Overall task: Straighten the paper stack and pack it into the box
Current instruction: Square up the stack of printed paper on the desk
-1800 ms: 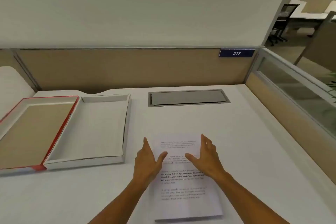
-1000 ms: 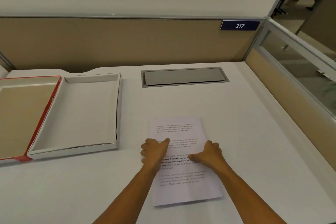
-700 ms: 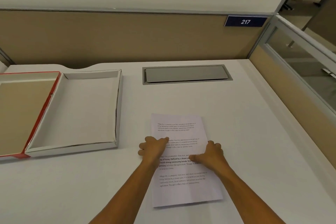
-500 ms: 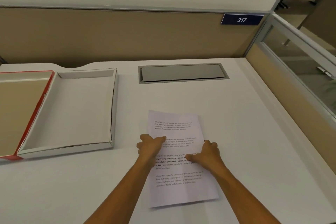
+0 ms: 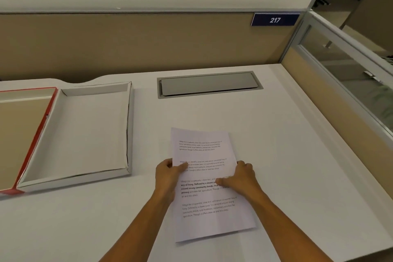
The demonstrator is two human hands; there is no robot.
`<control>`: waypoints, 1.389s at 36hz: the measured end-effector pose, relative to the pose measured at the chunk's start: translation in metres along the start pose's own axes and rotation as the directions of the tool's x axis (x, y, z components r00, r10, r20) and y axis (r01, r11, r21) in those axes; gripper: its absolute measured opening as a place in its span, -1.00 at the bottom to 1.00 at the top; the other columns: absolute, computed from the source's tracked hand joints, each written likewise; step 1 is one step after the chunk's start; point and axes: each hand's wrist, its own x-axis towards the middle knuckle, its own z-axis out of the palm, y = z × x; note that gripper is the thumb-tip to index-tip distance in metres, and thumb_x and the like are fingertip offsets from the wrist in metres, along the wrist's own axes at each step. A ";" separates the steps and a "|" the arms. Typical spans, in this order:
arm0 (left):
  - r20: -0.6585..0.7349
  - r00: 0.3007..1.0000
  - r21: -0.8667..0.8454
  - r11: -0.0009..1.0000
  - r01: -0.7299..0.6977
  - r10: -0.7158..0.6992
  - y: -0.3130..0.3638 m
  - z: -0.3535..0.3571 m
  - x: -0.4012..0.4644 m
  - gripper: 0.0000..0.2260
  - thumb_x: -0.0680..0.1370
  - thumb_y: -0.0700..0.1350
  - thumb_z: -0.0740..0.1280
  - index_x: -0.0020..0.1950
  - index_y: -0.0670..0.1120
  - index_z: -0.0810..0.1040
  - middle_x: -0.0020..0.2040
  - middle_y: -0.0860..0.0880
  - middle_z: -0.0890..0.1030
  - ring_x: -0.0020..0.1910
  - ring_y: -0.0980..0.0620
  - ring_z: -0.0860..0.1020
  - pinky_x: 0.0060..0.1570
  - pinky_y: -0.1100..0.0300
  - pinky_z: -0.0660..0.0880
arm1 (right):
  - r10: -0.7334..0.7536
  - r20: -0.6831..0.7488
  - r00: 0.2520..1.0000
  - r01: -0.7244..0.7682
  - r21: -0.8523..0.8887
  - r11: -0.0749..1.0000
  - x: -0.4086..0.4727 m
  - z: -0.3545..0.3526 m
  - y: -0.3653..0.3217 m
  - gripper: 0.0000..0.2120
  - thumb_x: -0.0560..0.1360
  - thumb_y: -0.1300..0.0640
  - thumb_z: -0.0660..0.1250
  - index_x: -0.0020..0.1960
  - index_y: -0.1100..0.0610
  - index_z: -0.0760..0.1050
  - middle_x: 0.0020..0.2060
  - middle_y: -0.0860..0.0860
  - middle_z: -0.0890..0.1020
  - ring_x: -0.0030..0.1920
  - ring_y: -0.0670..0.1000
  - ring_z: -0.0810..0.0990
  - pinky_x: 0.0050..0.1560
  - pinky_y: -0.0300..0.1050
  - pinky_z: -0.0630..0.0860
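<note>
A stack of printed white paper (image 5: 204, 151) lies on the white desk in front of me, turned slightly off square. My left hand (image 5: 168, 176) grips its left edge, thumb on top. On the opposite edge, my right hand (image 5: 240, 178) holds the stack the same way, thumb across the text. The open white box (image 5: 129, 125) sits empty to the left of the paper. Its red-edged lid (image 5: 45, 125), brown inside, lies against the box's left side.
A grey cable hatch (image 5: 209, 84) is set into the desk behind the paper. A tan partition with a blue "217" plate (image 5: 275, 20) closes the back, and a glass-topped partition (image 5: 340, 83) runs along the right.
My hands went from flat on the sheet to curled around its two side edges. The stack has rotated a little and shifted slightly left.
</note>
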 end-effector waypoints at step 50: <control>0.091 0.707 0.069 0.704 -0.707 0.701 0.019 -0.014 -0.061 -0.58 0.44 -0.05 0.45 0.28 0.13 0.49 0.03 0.11 0.64 0.08 0.09 0.61 -0.13 0.32 0.62 | -0.435 -0.374 0.819 0.552 0.722 0.418 -0.080 -0.024 -0.028 -0.66 0.40 0.09 0.48 0.06 -0.30 0.64 -0.06 -0.13 0.73 0.02 -0.06 0.70 -0.17 -0.18 0.67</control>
